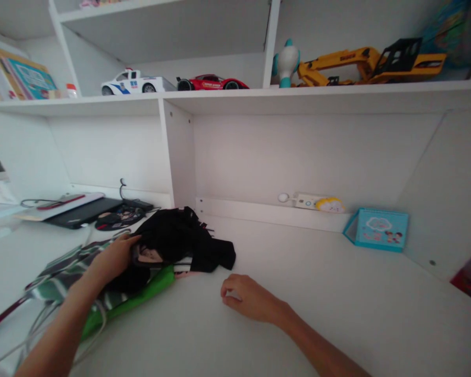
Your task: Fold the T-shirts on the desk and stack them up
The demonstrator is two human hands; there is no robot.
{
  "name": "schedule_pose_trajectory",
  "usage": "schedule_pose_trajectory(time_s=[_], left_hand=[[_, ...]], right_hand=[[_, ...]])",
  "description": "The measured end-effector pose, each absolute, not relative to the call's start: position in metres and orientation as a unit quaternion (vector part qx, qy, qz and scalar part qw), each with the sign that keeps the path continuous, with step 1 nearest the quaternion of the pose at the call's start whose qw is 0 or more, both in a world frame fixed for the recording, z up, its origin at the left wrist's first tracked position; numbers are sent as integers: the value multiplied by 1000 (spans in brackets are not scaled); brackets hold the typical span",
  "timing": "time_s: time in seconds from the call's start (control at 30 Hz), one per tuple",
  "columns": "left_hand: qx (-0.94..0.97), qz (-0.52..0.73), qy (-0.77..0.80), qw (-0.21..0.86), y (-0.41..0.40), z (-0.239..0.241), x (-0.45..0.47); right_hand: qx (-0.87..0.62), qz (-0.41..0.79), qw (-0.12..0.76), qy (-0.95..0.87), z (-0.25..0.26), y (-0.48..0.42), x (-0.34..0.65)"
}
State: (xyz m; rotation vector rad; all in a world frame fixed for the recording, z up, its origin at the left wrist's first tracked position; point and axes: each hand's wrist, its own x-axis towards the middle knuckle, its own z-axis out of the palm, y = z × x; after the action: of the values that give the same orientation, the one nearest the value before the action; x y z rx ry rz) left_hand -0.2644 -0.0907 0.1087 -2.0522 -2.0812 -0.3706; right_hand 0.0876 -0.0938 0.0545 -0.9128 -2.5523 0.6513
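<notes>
A heap of clothes lies on the white desk (337, 303): a black garment (184, 238) on top, a green one (141, 298) and a striped one (63, 269) beneath. My left hand (115, 256) rests on the heap, its fingers curled into the black garment's edge. My right hand (247, 298) lies on the bare desk just right of the heap, fingers curled under; whether anything is in them is hidden.
A blue box (379, 229) and a power strip (308, 201) sit against the back wall. A laptop (82, 212) with cables lies at the left. The shelf above holds a white toy car (135, 82), a red one (212, 82) and a yellow toy excavator (371, 63).
</notes>
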Motion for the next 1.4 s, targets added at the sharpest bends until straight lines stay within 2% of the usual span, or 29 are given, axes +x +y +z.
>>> schedule_pose_trajectory(time_s=[0.07, 0.2, 0.33, 0.4, 0.47, 0.57, 0.63, 0.73, 0.8, 0.93, 1.03, 1.2, 1.3, 1.4], left_hand=[[-674, -155, -716, 98, -103, 118, -266], [-646, -221, -710, 173, -107, 145, -242], [-732, -114, -650, 168, -75, 143, -199], [-735, -39, -658, 158, -57, 136, -179], [-722, -22, -673, 156, -45, 133, -160], [-744, -106, -638, 167, -48, 144, -124], [-799, -163, -559, 148, -62, 155, -92], [-889, -187, -416, 48, -92, 164, -37], [-918, -186, -348, -25, -109, 160, -7], [-904, -219, -350, -110, -123, 135, 18], [-887, -204, -386, -147, -125, 113, 12], [-901, -174, -369, -149, -120, 109, -7], [-890, -240, -364, -133, -109, 140, -16], [-862, -339, -373, -48, -93, 181, -21]], right_hand=[[-324, 244, 179, -897, 61, -98, 97], [-340, 267, 200, -879, 70, -103, 112], [-351, 274, 210, -870, 74, -109, 124], [-352, 278, 215, -868, 75, -113, 132], [-359, 280, 221, -862, 76, -116, 142], [-385, 283, 246, -843, 82, -117, 157], [-409, 281, 300, -815, 90, -115, 163], [-414, 255, 405, -774, 106, -112, 166], [-391, 224, 422, -786, 116, -112, 167], [-403, 210, 383, -804, 126, -119, 182], [-447, 210, 434, -754, 127, -124, 207], [-465, 266, 547, -643, 140, -128, 245], [-447, 304, 608, -581, 159, -125, 254], [-452, 244, 620, -593, 182, -115, 262]])
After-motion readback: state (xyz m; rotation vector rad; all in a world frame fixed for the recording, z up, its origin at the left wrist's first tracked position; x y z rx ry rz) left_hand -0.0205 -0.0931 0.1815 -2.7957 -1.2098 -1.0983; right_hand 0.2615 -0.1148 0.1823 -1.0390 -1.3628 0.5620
